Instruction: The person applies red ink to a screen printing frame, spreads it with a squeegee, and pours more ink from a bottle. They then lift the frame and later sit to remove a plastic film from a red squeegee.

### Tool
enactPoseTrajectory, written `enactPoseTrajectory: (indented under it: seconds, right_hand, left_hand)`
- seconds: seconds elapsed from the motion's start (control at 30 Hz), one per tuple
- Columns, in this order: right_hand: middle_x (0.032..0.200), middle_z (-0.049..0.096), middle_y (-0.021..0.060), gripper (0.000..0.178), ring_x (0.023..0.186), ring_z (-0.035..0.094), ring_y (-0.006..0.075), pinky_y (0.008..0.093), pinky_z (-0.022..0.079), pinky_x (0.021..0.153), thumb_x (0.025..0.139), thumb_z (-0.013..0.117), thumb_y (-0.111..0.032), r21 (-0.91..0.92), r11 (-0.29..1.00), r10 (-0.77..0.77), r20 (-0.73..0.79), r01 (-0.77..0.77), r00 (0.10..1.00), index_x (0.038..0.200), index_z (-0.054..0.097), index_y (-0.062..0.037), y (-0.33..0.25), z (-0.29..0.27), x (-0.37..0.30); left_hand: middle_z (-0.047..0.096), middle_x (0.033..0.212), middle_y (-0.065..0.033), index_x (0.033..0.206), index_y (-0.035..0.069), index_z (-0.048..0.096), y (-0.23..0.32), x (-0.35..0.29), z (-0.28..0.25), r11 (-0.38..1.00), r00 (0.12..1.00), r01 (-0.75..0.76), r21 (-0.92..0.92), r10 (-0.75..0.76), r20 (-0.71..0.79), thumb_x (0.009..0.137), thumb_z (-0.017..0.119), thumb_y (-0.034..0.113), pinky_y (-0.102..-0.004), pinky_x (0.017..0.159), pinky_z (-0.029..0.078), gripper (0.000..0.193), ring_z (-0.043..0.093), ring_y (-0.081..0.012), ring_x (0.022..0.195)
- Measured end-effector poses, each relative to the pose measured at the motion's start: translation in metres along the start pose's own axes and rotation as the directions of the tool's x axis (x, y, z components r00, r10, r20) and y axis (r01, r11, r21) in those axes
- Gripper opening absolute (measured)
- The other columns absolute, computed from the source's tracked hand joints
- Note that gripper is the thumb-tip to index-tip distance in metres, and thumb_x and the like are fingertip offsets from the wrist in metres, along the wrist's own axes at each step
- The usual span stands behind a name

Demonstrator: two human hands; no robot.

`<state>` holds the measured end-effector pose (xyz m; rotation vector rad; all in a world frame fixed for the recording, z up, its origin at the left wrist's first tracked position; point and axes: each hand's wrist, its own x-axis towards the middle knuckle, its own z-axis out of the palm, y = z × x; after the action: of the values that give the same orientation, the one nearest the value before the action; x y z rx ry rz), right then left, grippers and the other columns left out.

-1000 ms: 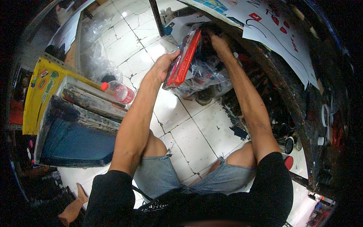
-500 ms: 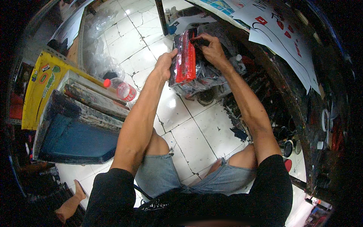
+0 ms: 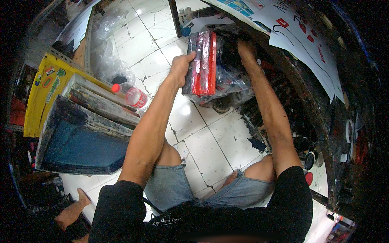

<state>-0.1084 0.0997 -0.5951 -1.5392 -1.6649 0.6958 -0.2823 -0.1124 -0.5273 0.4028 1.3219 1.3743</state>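
Observation:
My left hand (image 3: 182, 69) grips the left edge of a flat rectangular piece in red and black (image 3: 208, 67), its thumb lying on top and the other fingers underneath. The piece has a glossy surface that looks like clear film, with a bright red strip along its right side. Beneath and beside it bunches a clear plastic bag (image 3: 235, 83). My right hand (image 3: 246, 49) is apart from the piece, reaching into the dark space under the table at the right; its fingers are lost in shadow.
At left lean a yellow panel (image 3: 40, 93) and a dark blue one (image 3: 85, 139), beside a clear red-capped bottle (image 3: 135, 97). Papers (image 3: 302, 44) cover the table at upper right. Round cans (image 3: 310, 160) stand below. Another person's bare limb (image 3: 75, 210) shows at lower left.
My right hand has left the upper edge of the red and black piece and moved right, into the shadow. The piece has shifted slightly right and turned, showing more of its face.

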Motion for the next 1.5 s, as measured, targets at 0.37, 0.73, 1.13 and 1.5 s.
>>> enactPoseTrajectory:
  seconds: [0.37,0.73,1.13,1.5]
  right_hand:
    - [0.142,0.044,0.0201,0.049,0.131,0.042,0.0353,0.0427,0.032,0.11,0.098,0.04,-0.034,-0.034,0.958,-0.286,0.005,0.286,0.958,0.133,0.05,-0.0009,0.031,0.021,0.034]
    - [0.133,0.053,0.0113,0.043,0.125,0.044,0.026,0.0397,0.027,0.109,0.093,0.051,-0.035,0.64,0.719,-0.032,0.42,-0.271,0.907,0.124,0.06,-0.006,-0.009,-0.012,0.004]
    - [0.137,0.051,0.0118,0.049,0.128,0.042,0.0267,0.0439,0.023,0.111,0.086,0.063,-0.034,0.688,0.616,0.002,0.484,-0.383,0.875,0.127,0.057,-0.0075,-0.068,-0.041,-0.052]
    - [0.12,0.062,0.0104,0.039,0.11,0.057,0.0237,0.039,0.042,0.099,0.083,0.068,-0.025,0.737,0.499,0.047,0.503,-0.457,0.863,0.116,0.062,-0.0054,-0.065,-0.039,-0.041]
  left_hand:
    - [0.064,0.078,-0.0106,0.093,-0.004,0.059,0.015,-0.015,-0.003,0.986,0.987,-0.155,0.058,0.157,-0.036,0.094,0.058,0.023,-0.0349,0.057,0.054,0.027,0.062,-0.0182,0.06]
    - [0.063,0.074,-0.0102,0.092,-0.006,0.061,-0.008,-0.011,0.019,0.956,0.978,-0.206,0.211,0.204,0.03,0.093,0.061,0.022,-0.0325,0.055,0.049,0.028,0.06,-0.0164,0.059]
    - [0.062,0.073,-0.0073,0.09,-0.005,0.061,-0.012,-0.02,0.019,0.813,0.924,-0.361,0.457,0.38,0.055,0.09,0.064,0.028,-0.0294,0.054,0.046,0.033,0.055,-0.0124,0.058]
    - [0.061,0.069,-0.0072,0.084,-0.002,0.063,-0.015,-0.021,0.02,0.601,0.831,-0.432,0.672,0.554,0.038,0.088,0.066,0.026,-0.0306,0.055,0.044,0.029,0.055,-0.0132,0.059]
